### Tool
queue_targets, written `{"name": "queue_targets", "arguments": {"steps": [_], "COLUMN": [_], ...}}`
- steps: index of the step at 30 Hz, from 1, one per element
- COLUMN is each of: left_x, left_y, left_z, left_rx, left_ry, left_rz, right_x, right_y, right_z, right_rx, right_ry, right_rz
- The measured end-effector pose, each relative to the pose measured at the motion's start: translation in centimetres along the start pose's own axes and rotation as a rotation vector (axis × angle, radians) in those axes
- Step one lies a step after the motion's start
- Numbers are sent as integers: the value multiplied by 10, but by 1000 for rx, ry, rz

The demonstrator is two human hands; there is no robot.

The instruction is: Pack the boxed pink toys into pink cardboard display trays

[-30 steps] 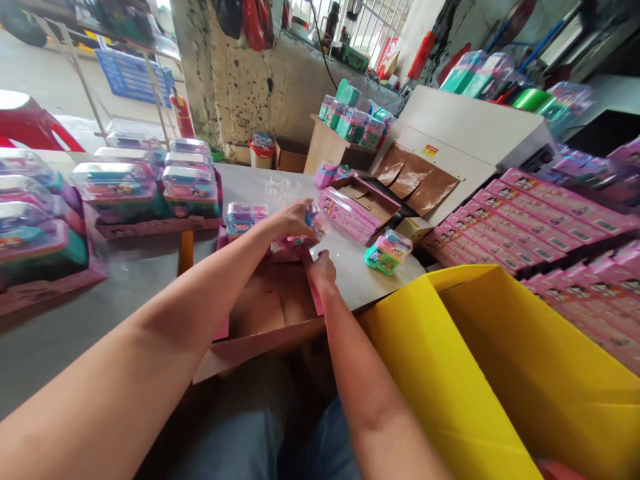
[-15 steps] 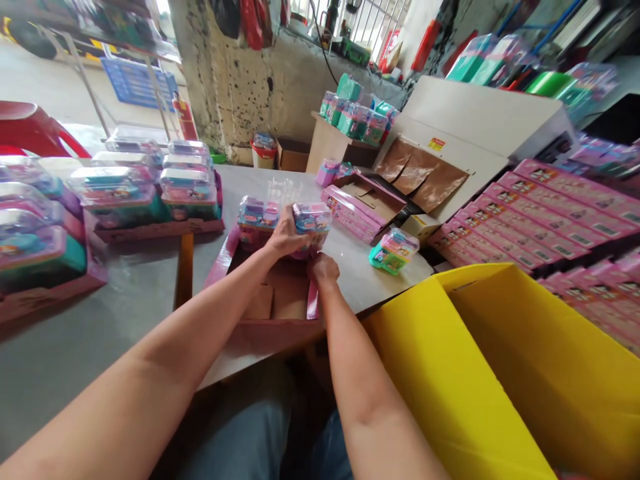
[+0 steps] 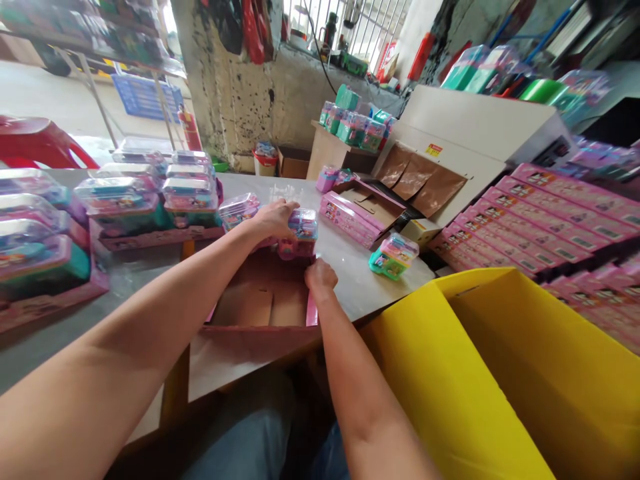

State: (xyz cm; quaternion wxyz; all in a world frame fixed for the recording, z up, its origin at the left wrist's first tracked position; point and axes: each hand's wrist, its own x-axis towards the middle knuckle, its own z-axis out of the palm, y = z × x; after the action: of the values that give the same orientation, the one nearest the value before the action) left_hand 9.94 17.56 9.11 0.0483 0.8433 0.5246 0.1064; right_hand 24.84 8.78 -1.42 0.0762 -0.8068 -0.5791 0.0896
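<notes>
In the head view, a pink cardboard tray (image 3: pixel 260 327) with a brown inside lies in front of me on the table. My left hand (image 3: pixel 276 220) reaches over its far end, thumb and fingers apart around a clear-lidded pink and purple plastic case (image 3: pixel 305 225). Part of that case is hidden under the hand. Another clear-lidded case (image 3: pixel 239 209) sits tilted just left of the hand. My right hand (image 3: pixel 321 275) is closed on the tray's right wall. The near part of the tray shows bare cardboard.
Filled trays of plastic cases (image 3: pixel 125 207) stand on the left. A green-based case (image 3: pixel 393 255) and an open pink box (image 3: pixel 360 210) are to the right. A yellow carton (image 3: pixel 450 373) stands by the table's near right edge, with stacked pink boxes (image 3: pixel 530 220) behind.
My left hand has moved left over the cases, and the case at its right has shifted slightly left. The other case has shifted left and tilts. My right hand stays at the tray's wall.
</notes>
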Motion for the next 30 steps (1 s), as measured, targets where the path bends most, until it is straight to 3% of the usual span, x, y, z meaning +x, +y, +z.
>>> {"name": "queue_targets", "arguments": {"steps": [4, 8, 11, 14, 18, 21, 24, 27, 30], "left_x": [5, -2, -11, -32, -82, -110, -116, -114, -117], "left_y": [1, 3, -15, -52, -97, -104, -94, -82, -73], "left_z": [1, -7, -18, -18, 16, 45, 56, 52, 45], "left_rx": [-41, 11, -11, -179, -292, -256, -233, -219, -222], "left_ry": [-35, -35, 95, 293, 346, 270, 9, -100, -138], "left_rz": [17, 111, 192, 39, -278, -396, -487, -556, -600], "right_x": [-2, 0, 3, -1, -13, -14, 1, 23, 38], "right_y": [2, 9, 13, 13, -8, -47, -95, -132, -146], "right_z": [3, 7, 11, 9, -17, -53, -80, -85, -79], "right_rx": [43, 106, 179, 205, 163, 70, -35, -144, -246], "right_ry": [106, 340, 444, 549, 653, 596, 433, 256, 76], "right_rz": [-6, -268, -417, -420, -566, -735, -862, -895, -845]}}
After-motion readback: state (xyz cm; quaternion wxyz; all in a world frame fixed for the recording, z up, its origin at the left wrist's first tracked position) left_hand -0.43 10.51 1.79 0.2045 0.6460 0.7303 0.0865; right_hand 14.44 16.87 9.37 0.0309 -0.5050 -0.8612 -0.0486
